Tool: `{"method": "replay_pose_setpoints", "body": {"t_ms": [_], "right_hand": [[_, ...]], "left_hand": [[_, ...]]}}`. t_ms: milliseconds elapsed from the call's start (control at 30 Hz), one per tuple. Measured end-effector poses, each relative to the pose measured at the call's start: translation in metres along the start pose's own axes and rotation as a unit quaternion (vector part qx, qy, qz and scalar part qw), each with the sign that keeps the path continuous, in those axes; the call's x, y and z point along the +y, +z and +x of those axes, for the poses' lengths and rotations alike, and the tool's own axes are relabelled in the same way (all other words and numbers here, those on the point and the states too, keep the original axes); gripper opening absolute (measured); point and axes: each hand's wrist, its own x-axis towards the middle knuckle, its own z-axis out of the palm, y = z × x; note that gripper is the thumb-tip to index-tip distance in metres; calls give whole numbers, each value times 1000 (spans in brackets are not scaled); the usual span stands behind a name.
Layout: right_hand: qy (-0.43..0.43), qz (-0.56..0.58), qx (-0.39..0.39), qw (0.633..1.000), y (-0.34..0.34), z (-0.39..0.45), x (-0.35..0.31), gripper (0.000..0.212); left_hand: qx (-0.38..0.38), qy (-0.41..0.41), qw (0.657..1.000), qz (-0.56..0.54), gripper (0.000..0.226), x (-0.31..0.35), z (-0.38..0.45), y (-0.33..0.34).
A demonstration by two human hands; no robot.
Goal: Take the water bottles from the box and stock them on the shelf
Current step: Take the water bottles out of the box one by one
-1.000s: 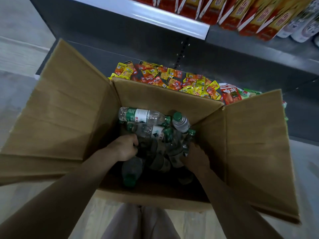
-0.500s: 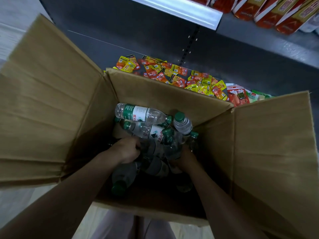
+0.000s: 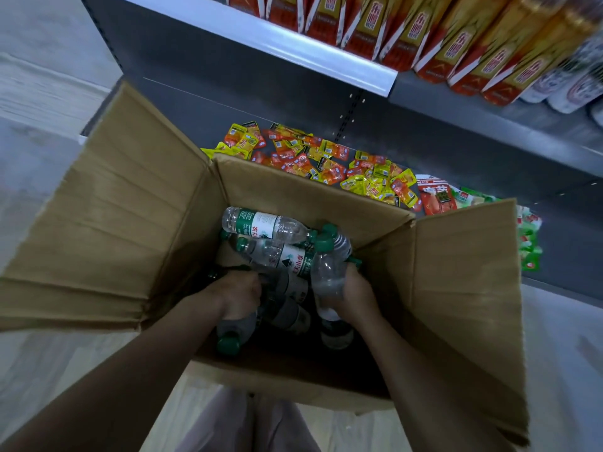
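An open cardboard box (image 3: 137,223) stands on the floor in front of me, with several clear water bottles with green caps piled inside. My left hand (image 3: 239,296) grips a bottle (image 3: 233,332) whose green cap points toward me. My right hand (image 3: 357,293) grips another bottle (image 3: 328,272), cap pointing up and away. Two more bottles (image 3: 261,223) lie across the pile at the far side of the box.
Behind the box, the dark bottom shelf (image 3: 571,230) holds scattered red and yellow snack packets (image 3: 326,161) and green packs (image 3: 528,243). The shelf above (image 3: 293,50) carries red and gold cartons (image 3: 456,37). The box flaps stand wide to left and right.
My right hand has closed round a bottle and raised it a little within the box. My left hand keeps its hold on its bottle. The view tilted upward toward the shelves.
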Motion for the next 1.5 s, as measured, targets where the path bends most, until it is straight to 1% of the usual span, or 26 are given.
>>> {"method": "replay_pose_setpoints", "body": {"t_ms": [67,133,167,233,333,467,533,567,633,700,767,800,833,900,967,1000,1100,1133,1200,1333,1500], "right_hand": [[-27,-14,6,1000,-12,-12,-11,55],[-54,-11,8,998,-26,-26,-23,65],[-70,-13,10,997,-33,-33,-29,68],[-95,-23,20,995,-45,-44,-39,67],[-122,0,32,992,-62,-64,-53,62],[-149,26,44,988,-86,-90,-74,62],[-162,36,53,985,-97,-102,-84,62],[-171,42,56,983,-102,-107,-89,59],[-190,51,65,978,-111,-118,-99,53],[-209,52,75,974,-120,-129,-110,54],[-229,45,87,969,-127,-139,-121,59],[-240,44,90,966,-131,-144,-126,61],[-250,45,93,963,-134,-149,-131,64],[-271,46,103,956,-138,-158,-140,69],[-286,48,115,950,-139,-166,-148,69],[-290,49,119,948,-140,-169,-153,67],[-296,55,120,946,-142,-180,-167,63],[-300,55,120,945,-142,-184,-173,62],[-309,52,123,941,-142,-191,-185,63],[-318,46,131,938,-137,-203,-208,64],[-326,51,144,933,-124,-223,-237,62]], "left_hand": [[12,-8,1000,2,19,4,-13,-6],[-2,-4,1000,-22,25,7,-24,-12],[-7,-1,999,-34,24,10,-30,-15],[-9,0,999,-36,17,16,-44,-23],[7,4,999,-38,25,28,-64,-36],[22,12,998,-53,11,40,-88,-53],[33,12,997,-69,18,46,-101,-61],[45,16,996,-74,18,49,-107,-64],[72,25,993,-89,8,55,-118,-66],[99,31,986,-133,9,59,-127,-69],[130,42,981,-141,12,64,-136,-74],[146,47,978,-141,18,66,-140,-77],[161,53,973,-156,28,67,-143,-78],[164,67,959,-223,47,70,-150,-81],[176,79,939,-286,58,73,-156,-83],[188,81,931,-303,59,74,-158,-83],[224,85,919,-312,45,76,-163,-83],[232,91,915,-318,43,76,-165,-83],[245,91,907,-331,45,75,-169,-86],[300,101,887,-335,47,73,-183,-98],[356,69,879,-309,60,61,-200,-110]]}}
